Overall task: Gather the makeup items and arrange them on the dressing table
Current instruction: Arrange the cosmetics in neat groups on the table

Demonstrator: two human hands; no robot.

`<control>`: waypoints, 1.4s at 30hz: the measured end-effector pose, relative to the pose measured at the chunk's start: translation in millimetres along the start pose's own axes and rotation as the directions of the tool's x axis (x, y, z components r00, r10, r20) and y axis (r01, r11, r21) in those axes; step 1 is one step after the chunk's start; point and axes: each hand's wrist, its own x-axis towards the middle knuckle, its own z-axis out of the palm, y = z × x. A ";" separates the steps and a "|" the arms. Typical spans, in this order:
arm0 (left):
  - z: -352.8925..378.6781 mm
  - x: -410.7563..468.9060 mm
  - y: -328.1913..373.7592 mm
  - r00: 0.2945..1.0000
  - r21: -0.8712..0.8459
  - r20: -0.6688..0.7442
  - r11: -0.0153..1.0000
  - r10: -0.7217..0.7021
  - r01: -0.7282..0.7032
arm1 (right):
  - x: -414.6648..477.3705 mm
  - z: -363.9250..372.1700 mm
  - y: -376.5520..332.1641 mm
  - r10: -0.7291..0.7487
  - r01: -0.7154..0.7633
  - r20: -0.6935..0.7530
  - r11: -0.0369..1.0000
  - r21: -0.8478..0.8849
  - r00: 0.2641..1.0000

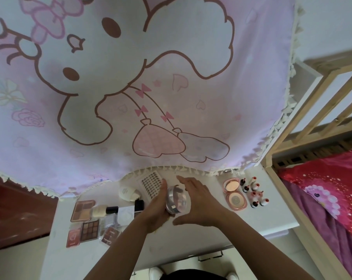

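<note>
A round clear jar with a silver band (pixel 176 200) is held on its side above the white dressing table (pixel 262 221). My left hand (pixel 158 209) grips it from the left and below. My right hand (pixel 199 201) lies flat against its right side, fingers straight. Left of the hands lie eyeshadow palettes (pixel 83 210) (pixel 89 230), small red and pink packets (pixel 72 238), a cream bottle with a black cap (pixel 105 211) and a black-capped item (pixel 139 205). An open pink compact (pixel 234 193) and several small red-topped bottles (pixel 254 194) stand to the right.
A white tray of false lashes (pixel 151 183) and a white round pot (pixel 127 191) lie behind my left hand. A pink cartoon cloth (pixel 151 87) hangs over the wall behind the table. A wooden bed frame (pixel 288 142) with red bedding (pixel 333 188) stands at the right.
</note>
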 end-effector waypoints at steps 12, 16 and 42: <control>-16.0 10.9 -11.4 0.996 -0.059 -0.074 0.997 -0.060 0.055 | -1.4 -17.8 18.6 -0.050 0.045 -0.099 0.998 -0.052 0.994; -23.8 13.0 -15.4 0.995 -0.206 0.010 0.974 -0.098 0.098 | -5.0 -13.6 34.5 0.131 -0.106 -0.187 0.985 0.137 0.974; 50.8 143.7 -89.5 0.957 0.033 -0.210 0.977 -0.200 0.211 | -54.0 86.0 143.7 0.767 -0.604 -0.144 0.593 0.532 0.625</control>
